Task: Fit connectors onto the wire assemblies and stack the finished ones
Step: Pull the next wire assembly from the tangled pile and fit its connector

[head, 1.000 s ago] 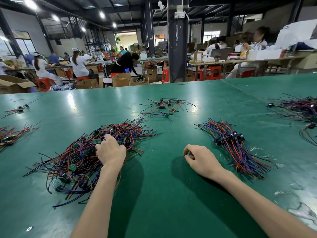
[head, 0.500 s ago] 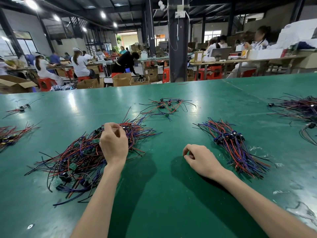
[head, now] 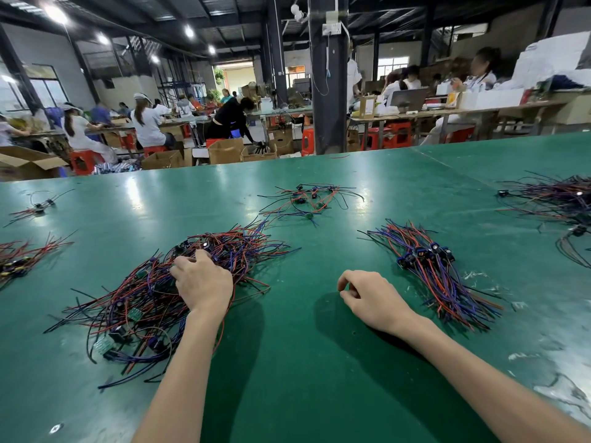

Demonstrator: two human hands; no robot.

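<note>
A big loose tangle of red, blue and black wire assemblies [head: 150, 302] with small green boards lies on the green table [head: 303, 362] at the left. My left hand [head: 204, 282] rests on top of this tangle, fingers spread, their tips down among the wires. Whether they grip a wire is hidden. To the right lies a neater stack of assemblies with dark connectors [head: 428, 266]. My right hand [head: 371, 298] rests on the table just left of that stack, fingers loosely curled, nothing visible in them.
A small scatter of assemblies [head: 307, 199] lies further back at the centre. More wire heaps sit at the far right [head: 556, 199] and the left edge [head: 22, 257]. Beyond the table's far edge are cardboard boxes, stools and seated workers.
My left hand, lifted off the tangle with curled fingers half a second ago, has dropped back onto it and spread its fingers. The right hand has stayed put.
</note>
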